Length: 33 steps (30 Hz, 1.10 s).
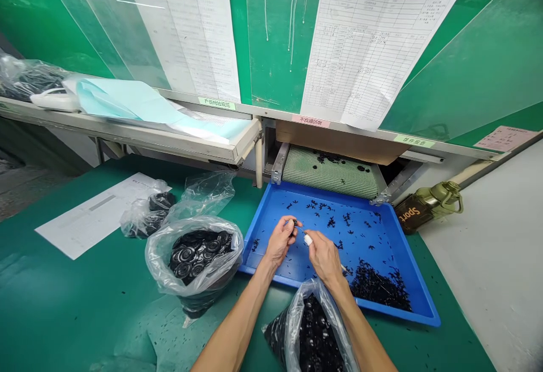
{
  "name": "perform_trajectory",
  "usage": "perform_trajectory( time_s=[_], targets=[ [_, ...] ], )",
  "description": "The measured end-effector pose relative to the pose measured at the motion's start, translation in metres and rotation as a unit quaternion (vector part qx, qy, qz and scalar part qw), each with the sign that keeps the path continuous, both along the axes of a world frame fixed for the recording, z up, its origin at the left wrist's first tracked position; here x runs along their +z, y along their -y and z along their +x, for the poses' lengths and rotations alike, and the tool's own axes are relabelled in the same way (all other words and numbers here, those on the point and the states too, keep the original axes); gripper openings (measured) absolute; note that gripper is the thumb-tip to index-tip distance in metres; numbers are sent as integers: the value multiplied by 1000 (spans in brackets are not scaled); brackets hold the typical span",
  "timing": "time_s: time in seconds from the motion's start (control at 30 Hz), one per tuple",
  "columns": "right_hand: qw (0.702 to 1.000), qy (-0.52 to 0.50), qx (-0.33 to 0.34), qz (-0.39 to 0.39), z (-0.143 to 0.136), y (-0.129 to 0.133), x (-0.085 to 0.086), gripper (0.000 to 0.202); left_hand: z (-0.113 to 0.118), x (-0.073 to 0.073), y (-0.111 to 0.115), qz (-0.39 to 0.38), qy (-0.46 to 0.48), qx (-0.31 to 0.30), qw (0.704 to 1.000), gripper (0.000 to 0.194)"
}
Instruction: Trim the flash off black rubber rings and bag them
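Over the near left part of a blue tray (314,191), my left hand (280,242) is closed round a small black part (293,223). My right hand (324,253) grips a thin tool (307,239) with a white section, its tip close to the black part. Small black pieces lie scattered in the tray, with a dense pile (377,287) at its near right. An open plastic bag (153,253) of round black parts stands left of the tray. Another open bag (292,327) of black parts is below my hands, between my forearms.
Behind the tray is a green conveyor belt (331,174) with black parts. A bottle (428,205) stands at the right. A paper sheet (85,219) and a small knotted bag (142,216) lie at the left. A raised shelf (199,148) edges the back left.
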State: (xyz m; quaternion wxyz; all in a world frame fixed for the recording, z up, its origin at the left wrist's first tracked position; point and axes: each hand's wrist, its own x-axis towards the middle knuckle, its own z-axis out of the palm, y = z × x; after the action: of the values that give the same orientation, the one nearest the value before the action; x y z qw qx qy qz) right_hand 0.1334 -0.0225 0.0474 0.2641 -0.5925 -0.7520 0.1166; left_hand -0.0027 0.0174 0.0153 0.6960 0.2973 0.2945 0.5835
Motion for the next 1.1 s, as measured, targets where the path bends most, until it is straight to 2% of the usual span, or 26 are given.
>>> perform_trajectory(
  time_s=[0.13,0.33,0.63,0.73,0.87,1.0,1.1],
  targets=[
    [1000,-6,3,-3,-1,0,0,41,-2,-2,-1,-6,0,1,1000,29],
    [1000,-3,-11,0,-3,0,-1,39,-2,-3,-2,-13,-2,1,1000,40],
    [999,-3,-25,28,-7,-5,-4,40,0,1,1,-21,-17,-11,1000,35],
    [998,26,-39,31,-9,-4,-3,42,-1,0,1,-16,-15,-12,1000,34],
    [995,77,-45,40,-14,-2,-2,43,-1,-2,0,-13,-22,5,1000,34],
    [994,84,-45,61,-18,0,-5,40,0,-1,0,-19,-42,31,998,32],
    [993,82,-66,47,-20,1,-6,39,1,1,2,-11,-62,39,997,30]
  ],
)
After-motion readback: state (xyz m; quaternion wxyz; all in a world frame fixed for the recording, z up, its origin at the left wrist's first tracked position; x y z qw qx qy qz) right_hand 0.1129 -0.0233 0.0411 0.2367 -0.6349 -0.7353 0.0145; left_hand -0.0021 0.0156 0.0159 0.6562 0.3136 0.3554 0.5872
